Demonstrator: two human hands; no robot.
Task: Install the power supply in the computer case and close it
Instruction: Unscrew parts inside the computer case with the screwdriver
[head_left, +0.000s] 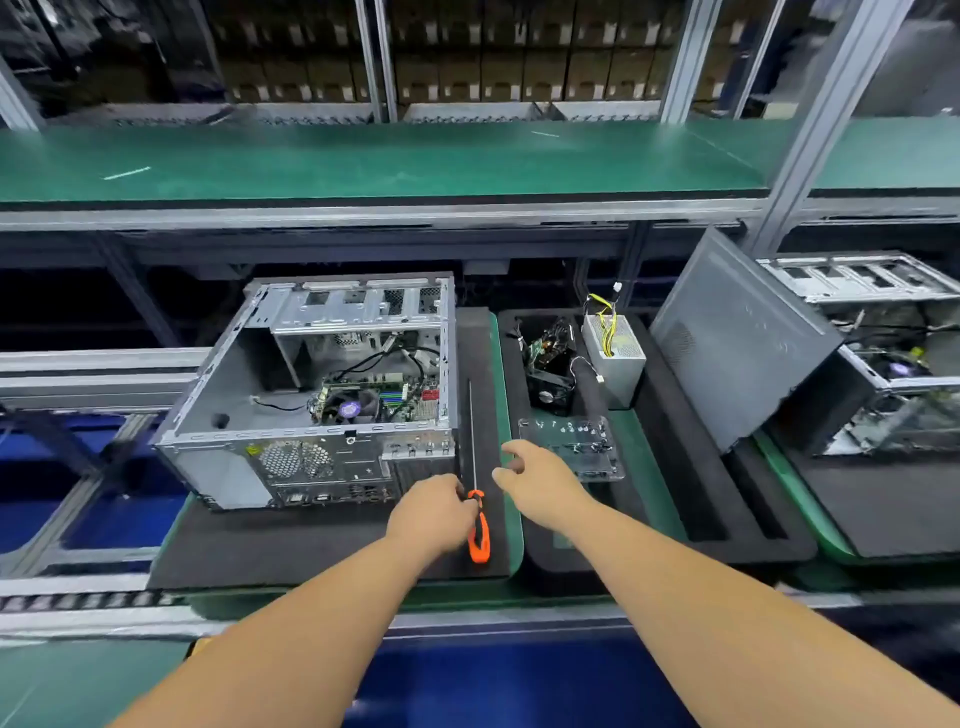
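Note:
An open metal computer case (311, 395) lies on its side on a black foam mat (291, 545), its motherboard showing inside. A grey power supply (615, 358) with yellow wires stands upright in the foam tray to the right. A grey side panel (737, 338) leans against another case at the far right. A long screwdriver with an orange handle (479, 535) lies on the mat just right of the case. My left hand (431, 514) rests beside the handle, fingers curled at its top end. My right hand (540, 480) hovers over the gap between the mats, fingers loosely spread and holding nothing.
The foam tray (670, 467) also holds a black fan part (550, 369) and a clear plastic plate with screws (576, 449). A second opened case (883, 353) sits at far right. A green shelf (363, 161) runs overhead at the back. Conveyor rails lie left.

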